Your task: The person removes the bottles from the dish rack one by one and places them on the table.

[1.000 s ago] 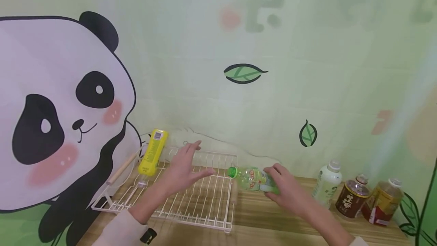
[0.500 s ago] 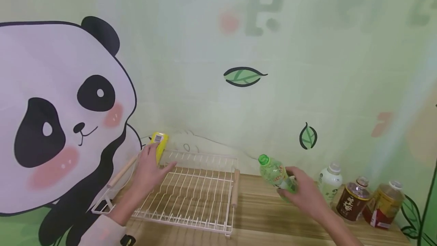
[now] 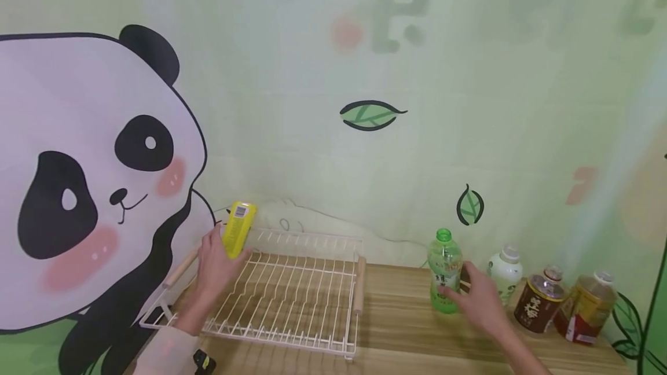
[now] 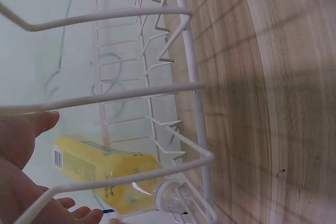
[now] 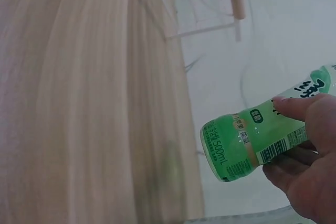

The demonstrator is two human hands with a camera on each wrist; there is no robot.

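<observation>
My right hand (image 3: 482,300) holds a green drink bottle (image 3: 445,268) upright by its side, right of the rack. In the right wrist view, the thumb lies along the label of that bottle (image 5: 247,135) and the fingers curl behind it. A yellow bottle (image 3: 239,227) leans upside down in the white wire dish rack (image 3: 292,294), its clear neck down among the wires. Beside it is my left hand (image 3: 216,265), thumb and fingers spread on either side. From the left wrist, gaps show between the left hand (image 4: 31,177) and the yellow bottle (image 4: 100,169).
Right of my right hand stand a white bottle (image 3: 505,274), a brown-labelled bottle (image 3: 539,300) and an amber bottle (image 3: 583,308). The rack has wooden handles, one at its right side (image 3: 359,285). A panda-printed cloth (image 3: 281,132) hangs behind the wooden table (image 3: 401,328).
My right hand has carried the green bottle rightwards from the rack's side and turned it from lying sideways to upright. My left hand has moved left to the yellow bottle.
</observation>
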